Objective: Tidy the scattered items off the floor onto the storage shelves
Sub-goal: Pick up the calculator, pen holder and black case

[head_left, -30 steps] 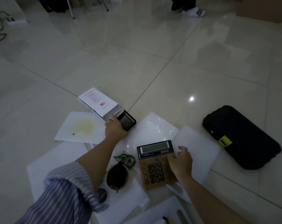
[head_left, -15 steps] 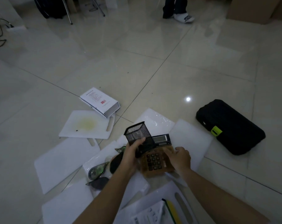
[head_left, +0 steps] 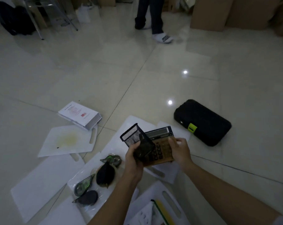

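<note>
1. Your left hand (head_left: 134, 161) is curled round the black mesh pen cup (head_left: 136, 140), holding it tilted above the floor with its open mouth facing up and away from you
2. Your right hand (head_left: 180, 150) grips the right edge of the brown calculator (head_left: 162, 148), thumb on the key face and fingers bent behind it; the calculator is lifted and its display end points away from you
3. The pen cup overlaps the left part of the calculator, so the two are touching or very nearly so; you cannot tell which from this angle
4. Below your hands, white plastic boards (head_left: 40, 181) lie scattered and overlapping on the tiled floor (head_left: 105, 70), one of them with a yellow stain (head_left: 67, 138)
5. On the board just left of your left forearm lie several dark, teardrop-shaped correction tape dispensers (head_left: 105, 174), close together
6. A white box (head_left: 80, 115) with red print rests on the floor, its near end over the stained board's edge
7. A black zip case (head_left: 202, 122) with a yellow-green tag lies on the floor well to the right of your right hand
8. Far ahead, another person's legs (head_left: 151, 15) stand near cardboard boxes (head_left: 218, 12)
</note>
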{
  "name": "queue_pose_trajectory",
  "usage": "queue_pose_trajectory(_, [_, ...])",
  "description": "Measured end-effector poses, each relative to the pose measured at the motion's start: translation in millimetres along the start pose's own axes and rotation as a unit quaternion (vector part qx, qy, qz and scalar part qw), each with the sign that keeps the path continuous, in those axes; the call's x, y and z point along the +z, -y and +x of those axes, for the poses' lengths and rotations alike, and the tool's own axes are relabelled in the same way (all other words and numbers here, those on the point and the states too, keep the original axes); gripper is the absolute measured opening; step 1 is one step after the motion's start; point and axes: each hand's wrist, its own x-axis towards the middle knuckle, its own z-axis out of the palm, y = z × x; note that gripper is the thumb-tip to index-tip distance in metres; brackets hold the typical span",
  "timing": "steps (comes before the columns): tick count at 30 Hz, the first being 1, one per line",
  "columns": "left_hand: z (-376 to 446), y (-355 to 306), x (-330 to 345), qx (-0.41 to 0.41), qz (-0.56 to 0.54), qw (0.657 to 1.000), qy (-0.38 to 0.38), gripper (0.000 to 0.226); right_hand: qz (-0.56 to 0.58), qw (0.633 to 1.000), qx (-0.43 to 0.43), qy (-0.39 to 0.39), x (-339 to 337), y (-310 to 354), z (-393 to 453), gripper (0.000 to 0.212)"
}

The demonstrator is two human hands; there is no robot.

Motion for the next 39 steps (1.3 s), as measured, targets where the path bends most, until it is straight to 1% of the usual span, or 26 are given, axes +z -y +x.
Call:
queue_pose_trajectory(2, [0.3, -1.0, 26.5, 0.011, -0.007, 0.999, 0.042, 0.019, 0.041, 0.997, -0.057, -0.043, -33.2, 17.8, -2.9, 0.027])
queue_pose_trajectory(4, [3.0, -2.4, 58.2, 0.022, 0.01, 0.995, 0.094, 0.017, 0.067, 0.991, -0.089, -0.07, -74.5, 34.0, -4.7, 0.02])
queue_pose_trajectory(5, [3.9, -2.3, 75.7, 0.029, 0.027, 0.992, 0.122, 0.021, 0.079, 0.988, -0.101, -0.087, -97.2, 41.4, -5.3, 0.017])
queue_pose_trajectory(6, [4.1, -2.8, 93.9, 0.032, 0.044, 0.987, 0.153, 0.035, 0.091, 0.984, -0.114, -0.106, -121.0, 48.7, -7.3, 0.015])
queue_pose_trajectory(8, [-1.5, -1.5, 134.7, 0.043, 0.083, 0.972, 0.215, 0.068, 0.108, 0.974, -0.131, -0.153, -173.0, 61.9, -15.9, 0.009])
queue_pose_trajectory(9, [-5.8, 1.4, 155.8, 0.054, 0.103, 0.967, 0.229, 0.071, 0.116, 0.968, -0.137, -0.173, -200.1, 66.6, -23.2, 0.005])
queue_pose_trajectory(11, [-13.6, 13.5, 198.5, 0.072, 0.123, 0.964, 0.225, 0.054, 0.136, 0.958, -0.141, -0.212, -254.2, 74.7, -45.1, 0.007])
queue_pose_trajectory(12, [-18.4, 23.5, 218.8, 0.079, 0.13, 0.963, 0.222, 0.052, 0.142, 0.951, -0.14, -0.236, -281.3, 75.3, -56.6, 0.007])
queue_pose_trajectory(13, [-25.5, 34.5, 238.9, 0.077, 0.139, 0.961, 0.226, 0.057, 0.149, 0.943, -0.141, -0.263, -307.5, 75.1, -70.0, 0.007])
queue_pose_trajectory(15, [-46.3, 58.7, 282.1, 0.073, 0.178, 0.949, 0.249, 0.072, 0.155, 0.924, -0.137, -0.322, -358.6, 70.0, -98.0, 0.008])
queue_pose_trajectory(18, [-85.0, 94.1, 356.2, 0.063, 0.208, 0.924, 0.314, 0.082, 0.153, 0.894, -0.115, -0.405, -430.6, 61.1, -139.1, 0.005])
queue_pose_trajectory(19, [-100.2, 104.0, 382.2, 0.06, 0.218, 0.915, 0.334, 0.084, 0.157, 0.879, -0.11, -0.437, -452.6, 59.0, -153.3, 0.004])
queue_pose_trajectory(21, [-131.5, 120.5, 433.2, 0.065, 0.228, 0.903, 0.358, 0.09, 0.16, 0.836, -0.114, -0.512, -494.6, 55.8, -182.1, 0.004])
queue_pose_trajectory(23, [-164.8, 132.5, 478.3, 0.072, 0.227, 0.894, 0.379, 0.096, 0.152, 0.795, -0.128, -0.573, -529.8, 59.5, -211.4, 0.016])
queue_pose_trajectory(24, [-182.3, 136.2, 497.9, 0.076, 0.224, 0.889, 0.391, 0.097, 0.152, 0.78, -0.14, -0.591, -544.2, 65.2, -226.5, 0.016])
queue_pose_trajectory(25, [-201.0, 137.4, 515.1, 0.077, 0.218, 0.886, 0.401, 0.094, 0.154, 0.768, -0.155, -0.602, -557.0, 72.2, -241.3, 0.012])
queue_pose_trajectory(26, [-218.4, 138.4, 530.3, 0.076, 0.211, 0.884, 0.41, 0.089, 0.157, 0.759, -0.166, -0.61, -568.3, 80.8, -256.6, 0.009])
queue_pose_trajectory(28, [-250.9, 138.6, 554.3, 0.075, 0.203, 0.875, 0.432, 0.081, 0.163, 0.743, -0.176, -0.625, -585.2, 102.0, -286.7, 0.01])
queue_pose_trajectory(29, [-265.9, 137.6, 564.4, 0.077, 0.201, 0.868, 0.448, 0.077, 0.169, 0.731, -0.181, -0.635, -592.0, 111.3, -301.5, 0.01])
queue_pose_trajectory(32, [-307.6, 135.3, 589.3, 0.091, 0.218, 0.838, 0.493, 0.053, 0.199, 0.684, -0.186, -0.676, -608.5, 132.3, -345.1, 0.011])
queue_pose_trajectory(33, [-319.4, 134.9, 595.2, 0.096, 0.225, 0.827, 0.506, 0.05, 0.211, 0.669, -0.179, -0.69, -613.5, 136.3, -358.8, 0.013])
queue_pose_trajectory(35, [-344.5, 133.1, 603.6, 0.106, 0.237, 0.809, 0.527, 0.052, 0.232, 0.64, -0.162, -0.714, -622.5, 143.0, -387.3, 0.013])
queue_pose_trajectory(37, [-368.3, 132.4, 609.4, 0.11, 0.241, 0.796, 0.543, 0.058, 0.235, 0.62, -0.147, -0.734, -629.3, 144.9, -416.6, 0.017])
queue_pose_trajectory(39, [-391.6, 132.3, 615.8, 0.103, 0.245, 0.785, 0.56, 0.054, 0.234, 0.602, -0.142, -0.75, -632.8, 144.9, -447.2, 0.019])
